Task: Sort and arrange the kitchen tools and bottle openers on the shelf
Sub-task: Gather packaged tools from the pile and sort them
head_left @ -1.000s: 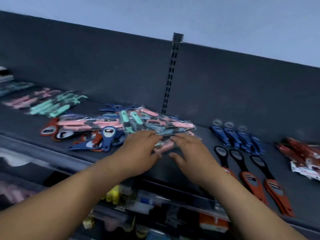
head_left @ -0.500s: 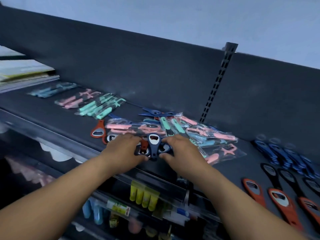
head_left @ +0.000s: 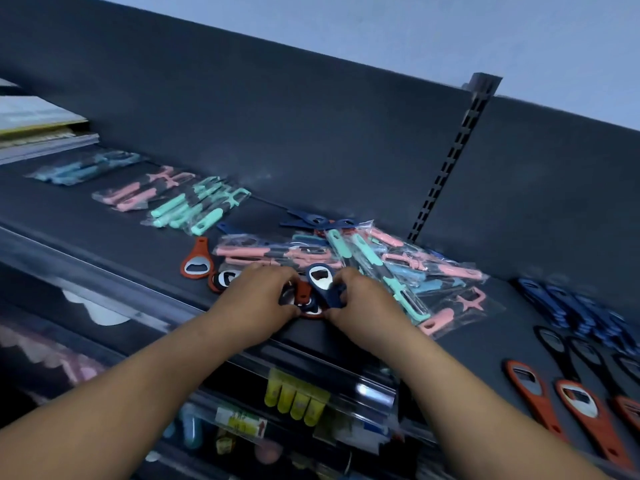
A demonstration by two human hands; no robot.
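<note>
Right now both hands work at the front edge of the shelf (head_left: 104, 237). The left hand (head_left: 252, 301) has its grip curled over a small heap of loose openers (head_left: 304, 293). The right hand (head_left: 362, 301) pinches the handle of a blue bottle opener (head_left: 321, 276) lying on top of that heap. The heap sits so near the edge that, I'd guess, a careless tug could tip an opener off the front. The slippery pile of bagged tools (head_left: 381, 268) just behind might slide forward too.

The left hand (head_left: 258, 299) and right hand (head_left: 360, 304) are bare, as are both forearms (head_left: 138, 393).
</note>
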